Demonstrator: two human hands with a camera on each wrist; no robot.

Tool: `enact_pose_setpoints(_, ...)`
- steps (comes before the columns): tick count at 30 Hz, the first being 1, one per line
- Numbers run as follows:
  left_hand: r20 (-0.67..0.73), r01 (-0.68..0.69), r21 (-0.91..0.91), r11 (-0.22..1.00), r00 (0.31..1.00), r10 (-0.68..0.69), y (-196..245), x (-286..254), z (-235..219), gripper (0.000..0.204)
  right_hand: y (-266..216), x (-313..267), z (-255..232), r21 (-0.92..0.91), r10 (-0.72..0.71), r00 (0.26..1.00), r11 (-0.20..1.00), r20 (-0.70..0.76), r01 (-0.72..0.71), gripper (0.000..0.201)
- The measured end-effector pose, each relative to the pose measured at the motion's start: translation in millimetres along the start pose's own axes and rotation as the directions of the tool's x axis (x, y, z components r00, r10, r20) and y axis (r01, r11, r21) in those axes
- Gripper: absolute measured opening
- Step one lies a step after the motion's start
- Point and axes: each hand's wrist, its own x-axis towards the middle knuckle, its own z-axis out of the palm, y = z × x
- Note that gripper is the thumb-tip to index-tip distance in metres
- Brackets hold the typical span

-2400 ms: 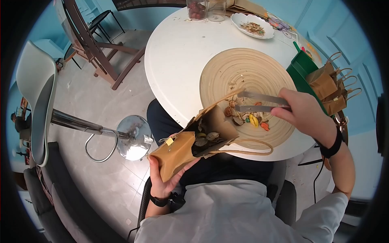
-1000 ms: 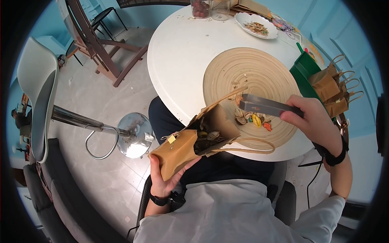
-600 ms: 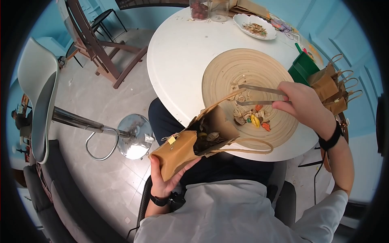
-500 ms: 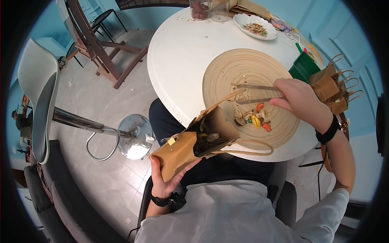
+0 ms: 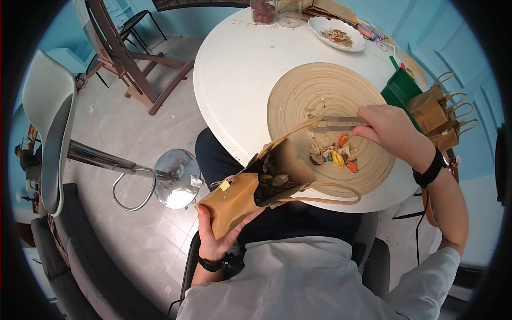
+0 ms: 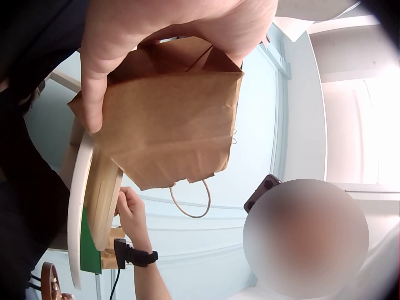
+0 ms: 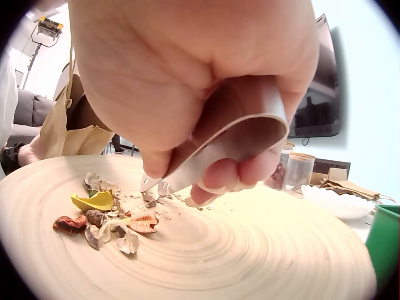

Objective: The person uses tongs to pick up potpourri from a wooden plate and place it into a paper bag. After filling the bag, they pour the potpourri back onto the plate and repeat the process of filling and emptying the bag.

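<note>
Lower left of centre, a person's left hand (image 5: pixel 217 241) curls its grip round a brown paper bag (image 5: pixel 229 205), mouth facing a round wooden tray (image 5: pixel 293 88) on the white worktop (image 5: pixel 234 80). At right, the right hand (image 5: pixel 397 133) pinches metal tongs (image 5: pixel 344 120), 2 arms slightly spread, near dried pieces (image 5: pixel 338 159).

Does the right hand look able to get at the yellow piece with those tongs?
Probably yes. The right hand holds the tongs close by, over the round tray, and nothing covers the yellow piece, though other dried bits crowd around it.
</note>
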Motion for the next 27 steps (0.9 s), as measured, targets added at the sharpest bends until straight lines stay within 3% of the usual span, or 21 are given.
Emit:
enact_pose_setpoints(6, 0.0, -0.007, 0.004, 1.0, 1.0, 0.007, -0.3, -0.7, 0.4, 0.095, 2.0, -7.5, -10.4, 0.079, 0.059, 0.998, 0.995, -0.018, -0.057, 0.035)
enact_pose_setpoints(8, 0.003, -0.01, -0.002, 1.0, 1.0, 0.01, 0.1, -0.4, 0.2, 0.095, -1.9, -9.2, -27.3, 0.207, 0.191, 0.979, 0.957, 0.072, -0.202, 0.031)
enact_pose_setpoints(9, 0.01, -0.01, -0.005, 1.0, 1.0, 0.01, 0.4, -0.3, -0.2, 0.095, -7.0, -10.2, -37.2, 0.208, 0.188, 0.98, 0.958, 0.073, -0.199, 0.031)
enact_pose_setpoints(11, 0.004, -0.012, -0.005, 1.0, 1.0, 0.012, -0.1, -0.5, -1.1, 0.095, -22.7, -13.3, -52.5, 0.394, 0.212, 0.958, 0.877, 0.191, -0.273, 0.025)
enact_pose_setpoints(12, 0.001, -0.012, -0.003, 1.0, 1.0, 0.012, -0.6, -0.2, -1.3, 0.095, -29.7, -15.7, -52.2, 0.395, 0.215, 0.957, 0.876, 0.192, -0.276, 0.025)
enact_pose_setpoints(14, 0.0, -0.01, -0.007, 1.0, 1.0, 0.01, -2.2, 0.0, -1.4, 0.095, -44.7, -19.8, -51.7, 0.543, 0.043, 0.986, 0.83, 0.162, -0.125, 0.023)
enact_pose_setpoints(15, -0.002, -0.015, -0.011, 1.0, 1.0, 0.015, -2.7, -0.1, -1.4, 0.095, -52.6, -18.6, -55.4, 0.542, 0.082, 0.963, 0.812, 0.258, -0.215, 0.028)
enact_pose_setpoints(16, -0.001, -0.013, -0.01, 1.0, 1.0, 0.013, -2.8, -0.2, -1.2, 0.095, -50.1, -19.9, -52.2, 0.543, 0.085, 0.962, 0.812, 0.258, -0.217, 0.028)
enact_pose_setpoints(18, 0.002, -0.006, -0.016, 1.0, 1.0, 0.006, -2.2, -0.5, -1.1, 0.095, -37.4, -19.8, -44.4, 0.51, 0.063, 0.996, 0.856, 0.061, -0.085, 0.023)
enact_pose_setpoints(19, 0.002, -0.011, -0.017, 1.0, 1.0, 0.011, -1.6, -1.1, -1.4, 0.095, -30.3, -18.7, -46.7, 0.437, 0.151, 0.983, 0.881, 0.104, -0.182, 0.027)
enact_pose_setpoints(20, 0.004, -0.008, -0.01, 1.0, 1.0, 0.008, -1.2, -1.3, -1.6, 0.095, -22.4, -19.0, -45.5, 0.435, 0.148, 0.984, 0.883, 0.103, -0.179, 0.027)
enact_pose_setpoints(22, 0.008, -0.003, -0.003, 1.0, 1.0, 0.003, -1.1, -0.9, -1.3, 0.095, -9.1, -20.7, -35.6, 0.167, 0.198, 0.978, 0.964, 0.064, -0.206, 0.033)
enact_pose_setpoints(27, 0.003, 0.0, -0.003, 1.0, 1.0, 0.0, -0.8, -0.2, 0.3, 0.096, 2.8, -19.7, -14.7, 0.139, 0.172, 0.983, 0.974, 0.072, -0.18, 0.035)
